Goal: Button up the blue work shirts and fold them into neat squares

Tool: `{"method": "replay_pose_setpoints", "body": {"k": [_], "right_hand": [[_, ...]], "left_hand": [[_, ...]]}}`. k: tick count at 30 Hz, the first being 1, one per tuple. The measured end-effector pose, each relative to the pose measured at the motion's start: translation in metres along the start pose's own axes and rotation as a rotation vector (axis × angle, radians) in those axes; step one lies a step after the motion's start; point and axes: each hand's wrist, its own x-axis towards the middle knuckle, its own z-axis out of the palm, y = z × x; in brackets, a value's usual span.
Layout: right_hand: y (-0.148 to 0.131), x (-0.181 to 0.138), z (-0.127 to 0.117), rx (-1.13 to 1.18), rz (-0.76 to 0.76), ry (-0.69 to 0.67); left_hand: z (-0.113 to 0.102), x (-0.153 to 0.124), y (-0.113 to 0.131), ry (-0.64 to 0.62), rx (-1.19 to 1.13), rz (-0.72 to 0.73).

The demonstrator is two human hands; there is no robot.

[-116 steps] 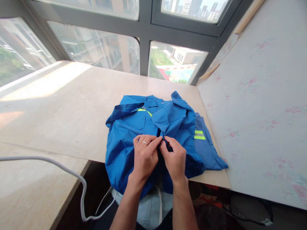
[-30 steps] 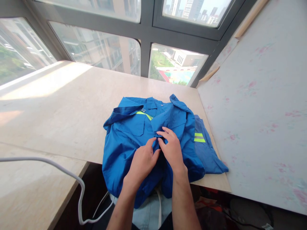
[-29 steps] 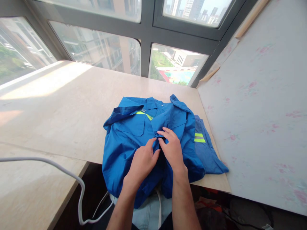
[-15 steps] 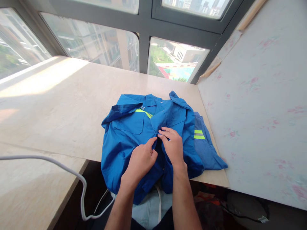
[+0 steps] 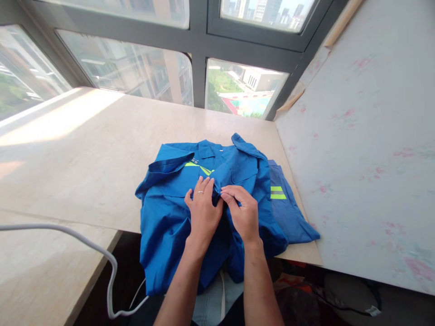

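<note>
A blue work jacket (image 5: 170,222) with yellow-green reflective strips lies front up, its lower part hanging over the near edge of the ledge. My left hand (image 5: 205,209), a ring on one finger, has its fingers on the front opening, with the cloth edge between fingers and thumb; the thumb tip is hidden. Close beside it, my right hand (image 5: 242,213) pinches the other side of the opening between thumb and bent fingers. Whatever small fastener is at the fingertips is covered.
Folded blue-grey trousers (image 5: 288,217) with a reflective band lie partly under the jacket's right side. A stone ledge (image 5: 84,172) runs below the windows. At the left a white cable (image 5: 68,231) loops down. A flowered wall panel (image 5: 356,158) bounds the right.
My left hand has turned from pointing with its index finger to laying its fingers over the front opening. The right hand's fingers have closed into a pinch. The view has shifted slightly.
</note>
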Motion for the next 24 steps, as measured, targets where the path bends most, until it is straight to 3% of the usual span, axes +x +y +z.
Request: {"method": "replay_pose_setpoints", "body": {"k": [8,15,20,24], "right_hand": [[0.002,0.002,0.001,0.024,0.083,0.075],[0.002,0.003,0.004,-0.11,0.042,0.113],[-0.006,0.002,-0.002,-0.196,-0.119,-0.01],[-0.011,0.003,-0.006,-0.253,-0.166,-0.06]], "left_hand": [[-0.012,0.008,-0.009,0.124,-0.174,0.072],[-0.015,0.008,-0.006,0.105,-0.232,0.111],[-0.017,0.007,-0.004,0.147,-0.299,0.004],[-0.018,0.004,-0.005,0.142,-0.348,0.036]]}}
